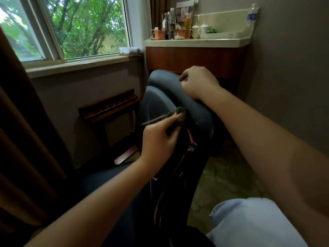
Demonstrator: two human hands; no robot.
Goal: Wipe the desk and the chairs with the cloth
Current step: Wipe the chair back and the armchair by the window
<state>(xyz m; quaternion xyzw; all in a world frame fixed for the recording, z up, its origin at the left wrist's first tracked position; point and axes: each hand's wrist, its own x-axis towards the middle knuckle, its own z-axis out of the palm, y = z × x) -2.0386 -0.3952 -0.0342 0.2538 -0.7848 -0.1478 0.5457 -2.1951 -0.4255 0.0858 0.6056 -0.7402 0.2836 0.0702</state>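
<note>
A dark grey-blue chair [160, 91] with pink piping stands in the middle of the view, its curved backrest top towards me. My left hand [160, 138] pinches a small dark green cloth [181, 114] and presses it against the inner face of the backrest, just under the top edge. My right hand [197, 82] grips the top edge of the backrest, fingers curled over it. The desk [195, 56], wood-fronted with a pale stone top, stands behind the chair against the right wall.
Bottles [171, 24], cups [195, 32], a tray [224, 34] and small boxes crowd the desk top. A folding wooden luggage rack [108, 107] stands left of the chair under the window. A brown curtain [21, 139] hangs at left. My knee [252, 223] shows at the bottom right over patterned carpet.
</note>
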